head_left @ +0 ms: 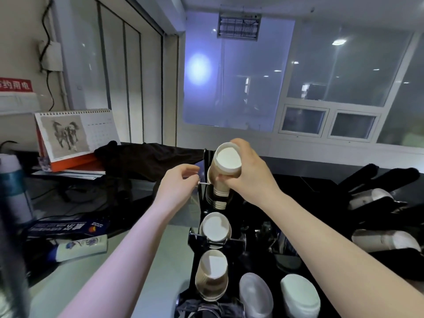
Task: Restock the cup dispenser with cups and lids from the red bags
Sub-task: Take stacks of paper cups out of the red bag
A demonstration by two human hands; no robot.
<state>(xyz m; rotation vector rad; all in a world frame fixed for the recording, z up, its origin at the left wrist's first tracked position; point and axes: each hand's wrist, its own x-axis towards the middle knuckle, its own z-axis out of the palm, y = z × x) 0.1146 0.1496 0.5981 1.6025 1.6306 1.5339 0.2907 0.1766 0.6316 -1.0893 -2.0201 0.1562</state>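
Note:
A black cup dispenser [195, 239] stands in front of me with three slots in a row. My right hand [250, 171] grips a stack of tan paper cups [226, 167], bottoms up, at the far slot. My left hand [177, 182] pinches a small metal pin [203, 183] on the dispenser's left side, beside that stack. Further cup stacks fill the middle slot [215, 227] and the near slot [212, 275]. A clear lid stack [254, 294] and a white lid stack [299, 296] sit at the near right. No red bag is in view.
A desk calendar [73, 134], dark cloth [149, 159], a blue box [66, 227] and a white tube [82, 245] lie on the left. A blue-banded bottle [13, 187] stands at the far left. Black holders with more cups [380, 239] are on the right.

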